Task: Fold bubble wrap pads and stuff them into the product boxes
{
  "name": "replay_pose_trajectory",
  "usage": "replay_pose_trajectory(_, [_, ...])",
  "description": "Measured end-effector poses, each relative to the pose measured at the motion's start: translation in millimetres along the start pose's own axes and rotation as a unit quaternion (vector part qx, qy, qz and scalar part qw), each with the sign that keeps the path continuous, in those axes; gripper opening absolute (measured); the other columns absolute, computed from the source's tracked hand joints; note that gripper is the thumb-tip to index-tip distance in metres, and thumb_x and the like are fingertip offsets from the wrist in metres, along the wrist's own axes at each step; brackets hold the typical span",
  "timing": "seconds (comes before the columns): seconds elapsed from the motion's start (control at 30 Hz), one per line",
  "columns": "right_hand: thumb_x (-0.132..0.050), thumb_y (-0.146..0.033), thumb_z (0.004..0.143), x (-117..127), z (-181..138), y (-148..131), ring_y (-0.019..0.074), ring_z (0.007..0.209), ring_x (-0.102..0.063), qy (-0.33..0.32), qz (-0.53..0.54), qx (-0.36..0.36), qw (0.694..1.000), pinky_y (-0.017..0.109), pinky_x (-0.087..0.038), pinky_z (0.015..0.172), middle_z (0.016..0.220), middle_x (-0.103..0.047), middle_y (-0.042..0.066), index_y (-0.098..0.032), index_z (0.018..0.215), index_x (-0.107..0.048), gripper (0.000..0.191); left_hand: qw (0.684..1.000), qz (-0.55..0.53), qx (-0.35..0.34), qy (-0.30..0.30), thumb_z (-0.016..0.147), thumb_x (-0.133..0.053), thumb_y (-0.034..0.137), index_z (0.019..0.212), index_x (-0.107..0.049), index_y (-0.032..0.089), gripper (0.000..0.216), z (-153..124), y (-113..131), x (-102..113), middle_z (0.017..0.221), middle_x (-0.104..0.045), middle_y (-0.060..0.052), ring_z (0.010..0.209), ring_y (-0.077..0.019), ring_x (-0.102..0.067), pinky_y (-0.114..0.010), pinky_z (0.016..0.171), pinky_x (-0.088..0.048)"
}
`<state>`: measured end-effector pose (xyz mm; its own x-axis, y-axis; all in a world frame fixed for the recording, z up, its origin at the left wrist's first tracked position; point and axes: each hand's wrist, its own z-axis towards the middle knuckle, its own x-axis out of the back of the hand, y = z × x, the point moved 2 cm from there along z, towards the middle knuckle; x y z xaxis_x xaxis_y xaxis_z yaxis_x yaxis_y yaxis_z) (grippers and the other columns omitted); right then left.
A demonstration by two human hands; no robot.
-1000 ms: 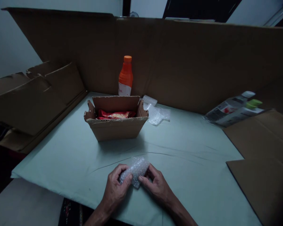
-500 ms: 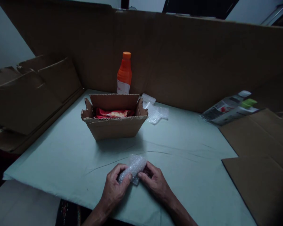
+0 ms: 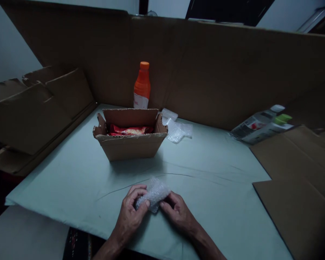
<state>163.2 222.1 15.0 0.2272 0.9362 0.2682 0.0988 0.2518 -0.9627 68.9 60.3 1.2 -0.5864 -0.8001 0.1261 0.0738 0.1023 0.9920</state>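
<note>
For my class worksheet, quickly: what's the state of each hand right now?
Left hand: closed, holding the bubble wrap.
Right hand: closed, holding the same piece.

I hold a crumpled bundle of bubble wrap (image 3: 155,193) between my left hand (image 3: 131,209) and my right hand (image 3: 180,213), thumbs on my side of it, close above the pale green cloth (image 3: 206,202). Beyond my hands stands an open cardboard box (image 3: 132,150) — rough-edged at the rim — with a red packet (image 3: 131,130) inside. An orange bottle (image 3: 142,85) stands upright behind it, its base hidden from me. More bubble wrap pieces (image 3: 176,130) lie just right of the box. Far right, a clear bottle (image 3: 254,126) leans (its label too blurred to read) near a cardboard sheet (image 3: 298,213); a tall cardboard wall (image 3: 219,72) spans the back.
</note>
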Motion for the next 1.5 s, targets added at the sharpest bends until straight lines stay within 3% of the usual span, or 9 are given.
replay_pose_trajectory(0.17, [-0.057, -0.029, 0.088, -2, -3, -9, 0.0233, 0.089, -0.065, -0.028, 0.051, -0.004, 0.998, 0.036, -0.054, 0.087, 0.094, -0.073, 0.007, -0.017, 0.105, -0.072, 0.025, 0.999, -0.019, 0.018, -0.031, 0.08, -0.063, 0.035, 0.086, -0.068, 0.019, 0.018, -2, 4, 2, 0.14, -0.057, -0.015, 0.131, -0.0316, -0.053, -0.043, 0.106, -0.043])
replay_pose_trajectory(0.27, [-0.057, -0.028, 0.09, -2, -3, -8, 0.0231, 0.092, -0.064, -0.024, 0.035, 0.009, 0.999, 0.038, -0.052, 0.093, 0.098, -0.072, 0.008, -0.018, 0.105, -0.072, 0.024, 0.994, -0.042, 0.04, -0.092, 0.081, -0.063, 0.034, 0.09, -0.065, 0.019, 0.018, -3, 7, 3, 0.116, -0.069, -0.011, 0.109, -0.0255, -0.063, -0.034, 0.092, -0.048])
replay_pose_trajectory(0.37, [-0.06, -0.031, 0.089, 0, -5, -5, 0.023, 0.092, -0.063, -0.011, 0.01, 0.025, 1.0, 0.037, -0.052, 0.091, 0.099, -0.071, 0.008, -0.018, 0.104, -0.072, 0.023, 0.992, -0.036, 0.054, -0.108, 0.082, -0.062, 0.036, 0.092, -0.063, 0.018, 0.02, -3, 8, 7, 0.089, -0.067, -0.004, 0.08, -0.018, -0.06, -0.026, 0.072, -0.046])
replay_pose_trajectory(0.53, [-0.07, -0.043, 0.083, 12, -8, 1, 0.0236, 0.099, -0.063, 0.021, 0.045, 0.013, 0.999, 0.036, -0.051, 0.09, 0.122, -0.065, 0.011, -0.02, 0.141, -0.053, 0.064, 0.996, 0.043, 0.046, -0.068, 0.084, -0.061, 0.036, 0.095, -0.065, 0.019, 0.021, 0, 12, 21, 0.082, -0.065, -0.001, 0.073, -0.0165, -0.056, -0.025, 0.065, -0.042])
replay_pose_trajectory(0.67, [-0.073, -0.052, 0.08, 17, -6, -3, 0.0287, 0.122, -0.059, -0.01, 0.098, 0.004, 0.995, 0.039, -0.048, 0.099, 0.135, -0.061, 0.013, -0.021, 0.144, -0.05, 0.074, 0.992, 0.103, -0.003, -0.069, 0.083, -0.06, 0.03, 0.092, -0.067, 0.02, 0.016, -1, 22, 23, 0.086, -0.068, -0.003, 0.075, -0.0176, -0.059, -0.026, 0.066, -0.043])
replay_pose_trajectory(0.93, [-0.067, -0.037, 0.084, 1, 2, -17, 0.0221, 0.086, -0.068, -0.035, -0.059, -0.019, 0.997, 0.032, -0.053, 0.077, 0.098, -0.075, 0.007, -0.02, 0.108, -0.073, 0.029, 0.983, 0.131, -0.025, -0.123, 0.081, -0.058, 0.024, 0.087, -0.067, 0.021, 0.011, -9, 26, 19, 0.079, -0.067, -0.001, 0.069, -0.0155, -0.058, -0.025, 0.062, -0.041])
replay_pose_trajectory(1.3, [-0.068, -0.036, 0.084, -11, 13, -33, 0.0194, 0.081, -0.066, -0.119, -0.084, 0.003, 0.989, 0.027, -0.049, 0.069, 0.096, -0.074, 0.004, -0.021, 0.108, -0.071, 0.028, 0.985, 0.095, 0.018, -0.139, 0.081, -0.058, 0.025, 0.089, -0.068, 0.02, 0.013, -9, 27, 40, 0.08, -0.067, -0.001, 0.072, -0.0159, -0.058, -0.025, 0.064, -0.041])
replay_pose_trajectory(1.43, [-0.065, -0.035, 0.087, -12, 22, -39, 0.019, 0.079, -0.066, -0.122, -0.103, 0.021, 0.987, 0.027, -0.048, 0.068, 0.092, -0.074, 0.004, -0.021, 0.103, -0.072, 0.023, 0.984, 0.104, -0.005, -0.144, 0.082, -0.06, 0.023, 0.089, -0.069, 0.022, 0.011, -2, 28, 46, 0.081, -0.069, -0.001, 0.073, -0.0161, -0.062, -0.025, 0.064, -0.044])
replay_pose_trajectory(1.5, [-0.067, -0.034, 0.086, -6, 28, -46, 0.0198, 0.081, -0.068, -0.108, -0.113, 0.033, 0.987, 0.027, -0.05, 0.069, 0.093, -0.075, 0.004, -0.022, 0.103, -0.072, 0.022, 0.984, 0.12, -0.057, -0.122, 0.084, -0.061, 0.021, 0.093, -0.068, 0.023, 0.012, 3, 35, 55, 0.085, -0.07, -0.001, 0.078, -0.0167, -0.065, -0.025, 0.067, -0.048])
